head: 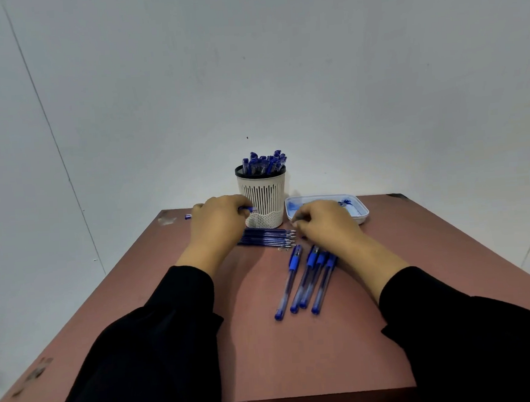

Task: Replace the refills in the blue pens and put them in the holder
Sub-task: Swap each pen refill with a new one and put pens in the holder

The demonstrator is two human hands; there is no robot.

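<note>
A white slotted holder (263, 194) with a black rim stands at the table's far middle, packed with several blue pens (264, 162). My left hand (218, 226) grips a blue pen part (248, 209) just left of the holder. In front of the holder lies a row of several blue refills (268, 238). My right hand (325, 225) hovers curled over the refills' tips and pinches something small and dark; what it is I cannot tell. Several capped blue pens (307, 279) lie side by side nearer to me.
A white tray (360, 208) with blue bits in it sits right of the holder. A small blue cap (188, 217) lies at the far left of the reddish-brown table (158, 302). A pale wall stands close behind the table.
</note>
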